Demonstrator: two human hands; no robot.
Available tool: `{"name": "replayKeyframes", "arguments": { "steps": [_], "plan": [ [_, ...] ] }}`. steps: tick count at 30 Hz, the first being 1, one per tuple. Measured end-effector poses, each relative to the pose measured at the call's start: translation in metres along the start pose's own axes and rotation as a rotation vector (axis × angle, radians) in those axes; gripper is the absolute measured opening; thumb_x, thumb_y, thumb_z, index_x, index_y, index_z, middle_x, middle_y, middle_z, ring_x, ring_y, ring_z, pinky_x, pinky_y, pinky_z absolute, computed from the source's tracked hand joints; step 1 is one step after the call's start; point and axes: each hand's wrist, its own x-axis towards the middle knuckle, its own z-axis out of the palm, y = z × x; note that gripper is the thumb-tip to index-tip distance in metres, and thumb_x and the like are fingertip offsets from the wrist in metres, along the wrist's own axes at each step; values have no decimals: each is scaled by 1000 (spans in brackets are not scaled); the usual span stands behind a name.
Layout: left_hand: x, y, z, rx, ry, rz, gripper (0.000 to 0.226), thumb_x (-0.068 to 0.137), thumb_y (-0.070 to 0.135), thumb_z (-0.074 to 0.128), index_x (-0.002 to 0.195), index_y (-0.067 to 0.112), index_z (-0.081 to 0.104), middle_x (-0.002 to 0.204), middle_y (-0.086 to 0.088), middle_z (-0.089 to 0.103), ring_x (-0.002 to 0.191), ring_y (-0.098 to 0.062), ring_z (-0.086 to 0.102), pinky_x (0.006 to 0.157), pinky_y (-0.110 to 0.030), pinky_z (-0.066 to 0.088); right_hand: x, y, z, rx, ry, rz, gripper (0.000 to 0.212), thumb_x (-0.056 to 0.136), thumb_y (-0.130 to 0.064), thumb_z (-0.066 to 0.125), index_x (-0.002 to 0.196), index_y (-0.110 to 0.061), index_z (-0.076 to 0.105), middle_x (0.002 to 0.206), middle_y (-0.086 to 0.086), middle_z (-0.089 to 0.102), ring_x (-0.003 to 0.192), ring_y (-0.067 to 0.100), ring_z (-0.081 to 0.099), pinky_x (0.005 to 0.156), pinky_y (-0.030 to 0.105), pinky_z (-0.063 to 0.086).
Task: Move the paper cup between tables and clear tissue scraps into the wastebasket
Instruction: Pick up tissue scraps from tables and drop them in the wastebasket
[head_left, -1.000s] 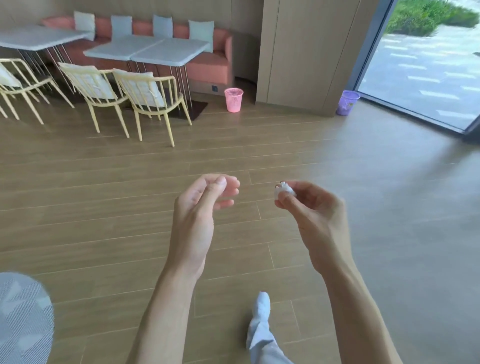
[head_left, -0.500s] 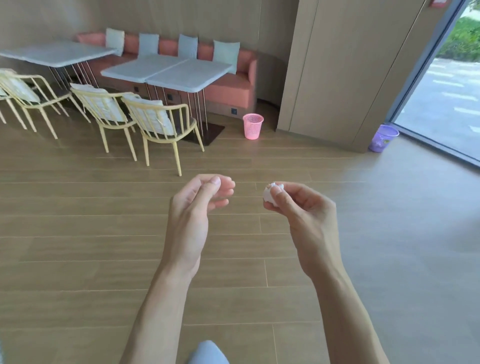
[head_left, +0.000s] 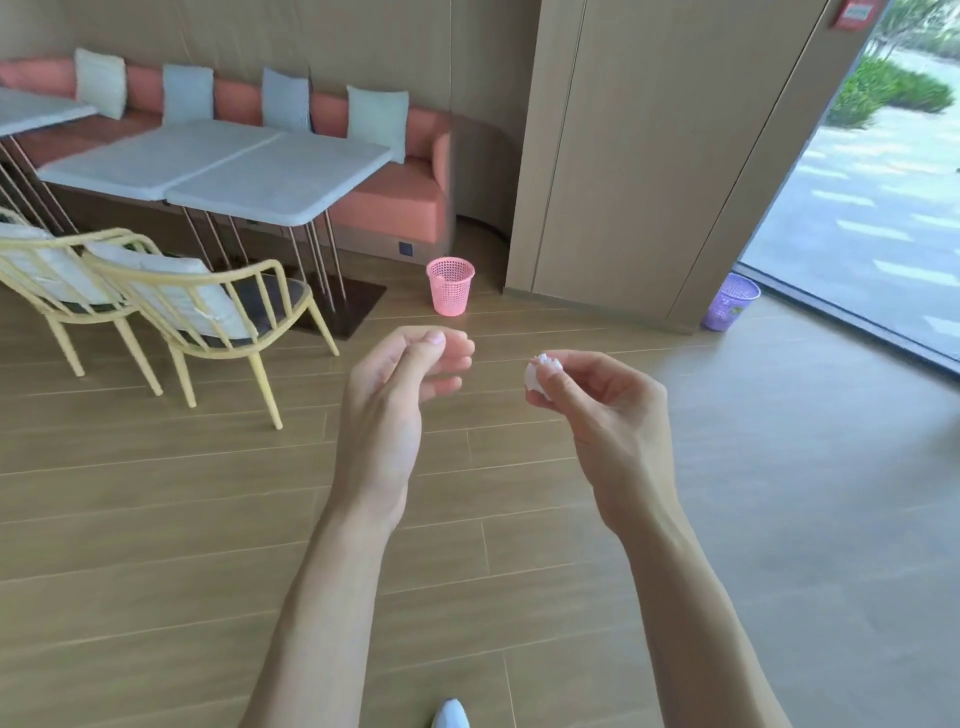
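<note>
My right hand (head_left: 602, 410) is raised in front of me and pinches a small crumpled white tissue scrap (head_left: 542, 373) between thumb and fingertips. Beside it, my left hand (head_left: 397, 400) is held up with its fingers curled and the thumb against them; nothing shows in it. A pink mesh wastebasket (head_left: 450, 286) stands on the wooden floor just beyond my hands, at the end of the sofa. A purple mesh wastebasket (head_left: 730, 302) stands further right by the glass. No paper cup is in view.
Two white tables (head_left: 270, 176) pushed together stand at the left, with yellow chairs (head_left: 208, 312) in front and a coral bench sofa (head_left: 389, 200) behind. A wood-panelled pillar (head_left: 649, 156) rises right of the pink basket. The tip of my shoe (head_left: 452, 716) shows below.
I have walked forward: the tables, chairs and pink wastebasket are nearer and larger. Both hands keep their pose, the right one still holding the tissue scrap.
</note>
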Motion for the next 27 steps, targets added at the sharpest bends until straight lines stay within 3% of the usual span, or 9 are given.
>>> {"name": "replayKeyframes", "arguments": {
  "steps": [10, 19, 22, 27],
  "plan": [
    [235, -48, 39, 13, -50, -4, 26, 95, 26, 53, 94, 13, 75, 102, -9, 78, 103, -26, 73, 98, -50, 56, 231, 43, 43, 37, 84, 30, 7, 95, -18, 75, 90, -16, 80, 85, 3, 78, 77, 18, 76, 93, 54, 60],
    [476, -123, 87, 63, -6, -11, 27, 94, 27, 53, 95, 11, 75, 103, -9, 77, 103, -25, 73, 98, -51, 57, 486, 96, 96, 57, -6, -23, 12, 95, -7, 73, 92, -17, 78, 82, 3, 78, 74, 14, 75, 76, 22, 58],
    [557, -131, 99, 51, 0, -4, 26, 95, 27, 53, 93, 16, 76, 102, -7, 78, 103, -24, 74, 96, -45, 57, 567, 99, 119, 35, -44, -5, 9, 95, -7, 72, 95, -12, 79, 79, 2, 78, 74, 13, 74, 79, 26, 59],
    [664, -155, 87, 35, 48, -26, 26, 95, 28, 54, 96, 14, 76, 100, -6, 78, 104, -22, 74, 91, -38, 58, 680, 115, 166, 3, -102, 50, 7, 95, -9, 73, 94, -11, 80, 81, 0, 78, 75, 10, 74, 74, 15, 54]
  ]
}}
